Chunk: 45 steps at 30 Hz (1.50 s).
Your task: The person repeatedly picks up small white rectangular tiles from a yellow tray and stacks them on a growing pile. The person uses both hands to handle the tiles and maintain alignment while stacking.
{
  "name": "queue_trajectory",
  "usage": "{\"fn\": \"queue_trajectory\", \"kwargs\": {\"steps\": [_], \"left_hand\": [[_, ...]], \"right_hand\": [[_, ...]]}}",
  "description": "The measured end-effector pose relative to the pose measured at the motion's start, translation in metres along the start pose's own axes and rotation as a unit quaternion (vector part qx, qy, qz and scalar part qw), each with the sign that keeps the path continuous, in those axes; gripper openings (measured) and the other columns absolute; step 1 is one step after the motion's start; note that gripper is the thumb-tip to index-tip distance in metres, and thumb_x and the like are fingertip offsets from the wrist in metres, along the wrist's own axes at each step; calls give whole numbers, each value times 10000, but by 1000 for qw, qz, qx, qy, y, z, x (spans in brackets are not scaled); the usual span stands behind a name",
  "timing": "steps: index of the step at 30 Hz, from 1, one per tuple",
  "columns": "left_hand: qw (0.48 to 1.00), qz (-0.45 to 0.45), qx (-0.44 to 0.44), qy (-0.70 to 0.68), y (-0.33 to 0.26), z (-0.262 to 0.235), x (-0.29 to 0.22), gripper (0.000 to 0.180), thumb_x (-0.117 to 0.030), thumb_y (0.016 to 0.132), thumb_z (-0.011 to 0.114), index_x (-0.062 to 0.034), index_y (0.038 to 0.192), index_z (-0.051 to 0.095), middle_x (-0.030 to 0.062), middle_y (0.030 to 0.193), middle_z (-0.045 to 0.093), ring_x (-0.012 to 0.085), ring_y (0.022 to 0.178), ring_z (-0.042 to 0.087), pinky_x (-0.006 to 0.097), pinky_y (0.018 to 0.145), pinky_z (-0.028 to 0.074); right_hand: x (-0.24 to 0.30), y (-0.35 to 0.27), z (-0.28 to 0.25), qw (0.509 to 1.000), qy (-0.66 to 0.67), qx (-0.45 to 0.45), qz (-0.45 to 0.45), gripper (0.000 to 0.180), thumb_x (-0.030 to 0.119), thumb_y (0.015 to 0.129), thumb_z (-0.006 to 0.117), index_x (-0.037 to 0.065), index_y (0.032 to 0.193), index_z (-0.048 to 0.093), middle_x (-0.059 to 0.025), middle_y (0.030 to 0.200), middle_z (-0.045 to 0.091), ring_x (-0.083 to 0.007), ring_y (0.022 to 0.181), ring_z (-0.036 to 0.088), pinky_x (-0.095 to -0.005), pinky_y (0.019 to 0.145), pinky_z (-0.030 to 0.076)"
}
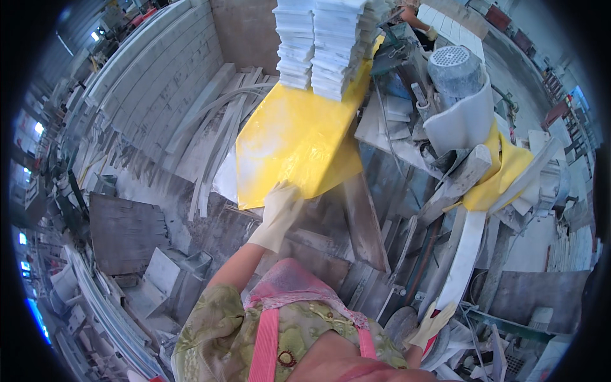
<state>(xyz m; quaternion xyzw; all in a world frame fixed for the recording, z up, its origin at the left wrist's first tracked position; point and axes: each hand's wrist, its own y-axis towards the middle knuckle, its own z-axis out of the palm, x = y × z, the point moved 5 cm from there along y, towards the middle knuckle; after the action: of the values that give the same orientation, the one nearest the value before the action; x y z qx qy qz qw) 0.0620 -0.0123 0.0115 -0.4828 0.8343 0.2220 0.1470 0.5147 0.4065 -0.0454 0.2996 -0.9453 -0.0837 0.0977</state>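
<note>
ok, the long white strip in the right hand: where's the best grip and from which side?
Judging by its pose, grip the long white strip at its near, lower end, coming from below on the person's right, where the right hand already holds it. It is narrow and leans up toward the yellow cloth, so a second hold mid-length may steady it.

A yellow, dust-smeared surface [293,143] slants through the middle of the view, its near corner pointing down toward the floor. On its far end stand two tall stacks of white stone tiles [324,44], side by side and touching, their lower edges resting directly on the yellow top. The near half of the yellow top carries only pale powder. Beside it on the left, long white stone strips [213,137] lean in a loose heap on the grey, dusty floor [153,191], alongside a dark slab [124,232].
</note>
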Motion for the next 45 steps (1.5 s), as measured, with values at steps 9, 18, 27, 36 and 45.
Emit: {"fn": "queue_trajectory", "kwargs": {"steps": [9,18,27,36,45], "left_hand": [[994,69,19,80,13,1,-2,154,-174,850,607,-29,799,611,188,812,631,393,838,614,476,786,487],[989,80,64,106,10,5,1,194,-192,878,590,-7,828,623,210,854,651,402,865,626,491,794,490],[963,32,-261,-62,-121,-31,109,176,-112,873,619,-46,1015,698,167,981,707,369,952,658,429,863,519],[833,-537,73,-107,-427,-10,289,320,-296,854,625,-39,1025,707,160,935,718,319,878,694,389,774,525],[901,-428,-21,-71,-401,-18,278,348,-321,844,624,-7,964,709,135,851,716,246,806,692,382,747,527]], "right_hand": [[18,-3,-4,989,-147,-30,-8,643,400,1024,458,-96,1431,409,-301,1465,426,-430,1378,384,-481,1182,257],[27,-6,-12,991,-110,-73,2,609,389,1004,498,-134,1315,504,-326,1380,494,-445,1313,449,-483,1151,314],[16,-5,-3,989,-132,-68,7,696,497,990,455,-100,1343,501,-282,1387,505,-393,1332,436,-465,1128,337],[14,-4,-6,989,-115,-97,-13,634,552,943,512,-47,1135,596,-232,1200,606,-381,1177,549,-471,997,444],[26,-6,-23,990,-123,-70,-12,604,529,939,532,-54,969,687,-233,1016,689,-391,996,651,-468,923,489]]}}
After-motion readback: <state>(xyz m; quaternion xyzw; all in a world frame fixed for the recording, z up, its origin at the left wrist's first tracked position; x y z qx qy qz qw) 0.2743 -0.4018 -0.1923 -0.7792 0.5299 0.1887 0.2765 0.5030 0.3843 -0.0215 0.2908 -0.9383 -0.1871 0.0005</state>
